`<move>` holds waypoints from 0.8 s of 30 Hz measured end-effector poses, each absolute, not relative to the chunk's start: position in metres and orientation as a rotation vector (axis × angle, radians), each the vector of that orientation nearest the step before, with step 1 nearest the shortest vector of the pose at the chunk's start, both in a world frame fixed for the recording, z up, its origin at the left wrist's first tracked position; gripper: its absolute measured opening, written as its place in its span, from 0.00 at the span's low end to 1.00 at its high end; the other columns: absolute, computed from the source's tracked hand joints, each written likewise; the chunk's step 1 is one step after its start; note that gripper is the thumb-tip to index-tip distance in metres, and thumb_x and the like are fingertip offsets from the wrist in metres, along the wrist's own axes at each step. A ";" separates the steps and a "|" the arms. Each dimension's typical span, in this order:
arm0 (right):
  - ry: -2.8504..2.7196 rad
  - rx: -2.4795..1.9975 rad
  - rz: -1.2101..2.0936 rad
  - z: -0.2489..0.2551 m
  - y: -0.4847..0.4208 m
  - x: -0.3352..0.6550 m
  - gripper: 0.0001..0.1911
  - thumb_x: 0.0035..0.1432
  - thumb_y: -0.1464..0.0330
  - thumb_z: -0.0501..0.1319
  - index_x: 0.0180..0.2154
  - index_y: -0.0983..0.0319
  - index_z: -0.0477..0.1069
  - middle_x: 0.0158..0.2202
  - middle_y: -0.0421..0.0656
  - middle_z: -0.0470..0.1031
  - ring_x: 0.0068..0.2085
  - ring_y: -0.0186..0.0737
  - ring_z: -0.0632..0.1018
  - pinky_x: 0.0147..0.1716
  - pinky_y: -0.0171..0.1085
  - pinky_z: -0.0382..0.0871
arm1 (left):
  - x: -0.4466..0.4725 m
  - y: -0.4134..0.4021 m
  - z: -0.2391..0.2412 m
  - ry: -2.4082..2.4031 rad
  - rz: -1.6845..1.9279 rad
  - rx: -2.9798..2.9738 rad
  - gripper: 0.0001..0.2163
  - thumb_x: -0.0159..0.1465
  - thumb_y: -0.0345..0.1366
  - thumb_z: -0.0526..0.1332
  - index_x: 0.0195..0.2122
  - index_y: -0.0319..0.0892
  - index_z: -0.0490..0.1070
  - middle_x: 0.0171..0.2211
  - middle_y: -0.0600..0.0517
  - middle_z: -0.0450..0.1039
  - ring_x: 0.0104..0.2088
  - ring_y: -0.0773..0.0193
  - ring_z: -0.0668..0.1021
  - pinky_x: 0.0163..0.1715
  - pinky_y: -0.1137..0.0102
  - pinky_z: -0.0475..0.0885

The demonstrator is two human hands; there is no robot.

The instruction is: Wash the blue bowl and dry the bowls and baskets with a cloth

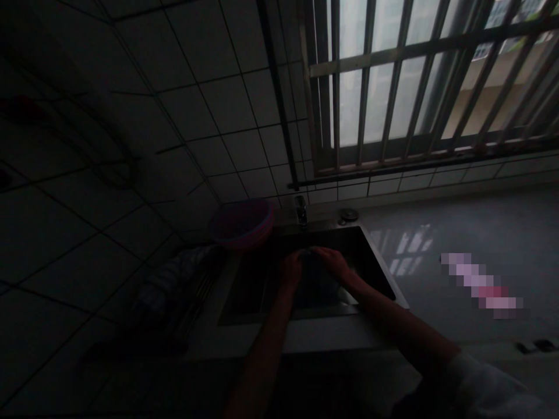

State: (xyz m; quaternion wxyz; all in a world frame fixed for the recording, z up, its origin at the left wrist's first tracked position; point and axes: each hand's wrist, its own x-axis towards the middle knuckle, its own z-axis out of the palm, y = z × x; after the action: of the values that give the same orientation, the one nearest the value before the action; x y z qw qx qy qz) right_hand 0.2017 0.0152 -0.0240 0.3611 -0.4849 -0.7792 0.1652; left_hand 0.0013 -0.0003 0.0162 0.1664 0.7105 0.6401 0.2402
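The room is very dim. Both my hands reach into a metal sink set in the counter. My left hand and my right hand are close together, curled around a dark object that I cannot make out. A tap stands at the back rim of the sink, just beyond my hands. Whether water runs from it cannot be seen.
A pink basin leans at the sink's back left corner. A striped cloth lies left of the sink. The grey counter stretches right, under a barred window. Tiled walls rise on the left.
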 end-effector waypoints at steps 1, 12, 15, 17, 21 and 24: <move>-1.979 -1.277 0.417 -0.023 0.016 0.205 0.23 0.67 0.76 0.59 0.58 0.54 0.79 0.56 0.43 0.84 0.54 0.43 0.85 0.56 0.38 0.77 | -0.003 0.000 0.017 1.852 0.722 1.998 0.20 0.73 0.29 0.58 0.61 0.53 0.79 0.60 0.52 0.81 0.59 0.59 0.81 0.63 0.66 0.72; -2.078 -1.273 0.322 -0.031 0.015 0.195 0.23 0.66 0.77 0.58 0.58 0.56 0.80 0.56 0.44 0.84 0.54 0.43 0.85 0.54 0.37 0.78 | 0.006 0.003 0.012 1.787 0.617 2.062 0.18 0.74 0.30 0.57 0.59 0.49 0.80 0.57 0.47 0.83 0.56 0.56 0.83 0.61 0.65 0.73; -1.980 -1.323 0.323 -0.031 0.022 0.204 0.21 0.68 0.75 0.59 0.56 0.55 0.81 0.55 0.42 0.85 0.52 0.43 0.86 0.53 0.37 0.80 | -0.006 0.005 0.010 1.881 0.742 1.981 0.18 0.74 0.31 0.57 0.61 0.49 0.79 0.58 0.47 0.82 0.57 0.56 0.83 0.61 0.65 0.73; -1.862 -1.474 0.320 -0.030 0.027 0.222 0.18 0.69 0.73 0.58 0.55 0.56 0.81 0.51 0.45 0.86 0.48 0.46 0.87 0.49 0.38 0.80 | -0.017 0.007 0.010 2.041 0.918 1.830 0.18 0.76 0.33 0.55 0.63 0.46 0.77 0.59 0.44 0.81 0.58 0.56 0.82 0.61 0.64 0.73; -1.795 -1.569 0.321 -0.030 0.026 0.233 0.19 0.71 0.73 0.57 0.56 0.57 0.81 0.48 0.47 0.87 0.46 0.47 0.87 0.47 0.39 0.80 | -0.018 0.006 0.013 2.093 0.986 1.760 0.18 0.77 0.34 0.54 0.62 0.43 0.77 0.59 0.42 0.81 0.58 0.56 0.82 0.61 0.64 0.73; -1.970 -1.340 0.358 -0.030 0.017 0.207 0.22 0.68 0.77 0.57 0.58 0.56 0.80 0.54 0.45 0.85 0.51 0.44 0.86 0.52 0.38 0.79 | 0.002 0.002 0.013 1.900 0.728 1.961 0.17 0.74 0.32 0.57 0.60 0.49 0.79 0.57 0.47 0.82 0.57 0.58 0.82 0.61 0.65 0.73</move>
State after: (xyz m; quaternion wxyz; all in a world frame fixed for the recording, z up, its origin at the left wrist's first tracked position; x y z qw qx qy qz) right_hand 0.2068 0.0173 -0.0300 0.3579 -0.5194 -0.7635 0.1387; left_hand 0.0022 0.0016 0.0131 0.1570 0.6853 0.6641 0.2545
